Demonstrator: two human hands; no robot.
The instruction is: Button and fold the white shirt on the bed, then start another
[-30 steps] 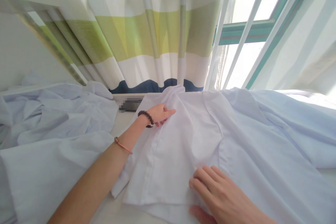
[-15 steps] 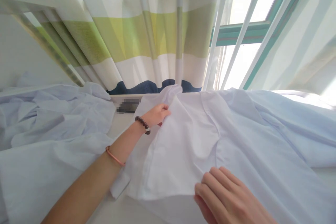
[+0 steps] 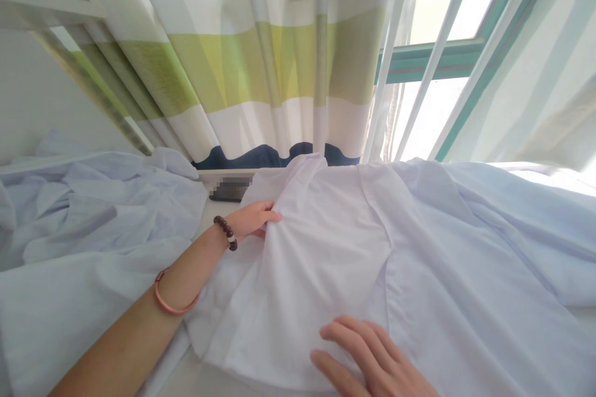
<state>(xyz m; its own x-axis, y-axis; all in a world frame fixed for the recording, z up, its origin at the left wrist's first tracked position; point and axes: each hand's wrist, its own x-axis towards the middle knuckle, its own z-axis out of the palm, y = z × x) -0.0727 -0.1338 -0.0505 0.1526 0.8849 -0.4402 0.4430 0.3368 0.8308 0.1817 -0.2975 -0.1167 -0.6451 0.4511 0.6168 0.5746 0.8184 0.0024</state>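
Observation:
A pale blue-white shirt [image 3: 354, 248] lies spread on the table before me. My left hand [image 3: 254, 218], with a dark bead bracelet at the wrist and a thin pink band further up the arm, pinches the shirt's folded left edge. My right hand [image 3: 367, 356] rests flat on the cloth near the front edge, fingers stretched out and slightly apart.
More pale blue garments [image 3: 88, 229] are heaped at the left. A dark small object [image 3: 231, 188] lies by the far table edge. A striped green, white and navy curtain [image 3: 261, 68] hangs behind, with a barred window [image 3: 433, 62] at the right.
My left hand has slid toward me and leftward along the shirt's edge, pulling the fold flatter. My right hand has shifted left and lower, its fingers now spread flat on the cloth.

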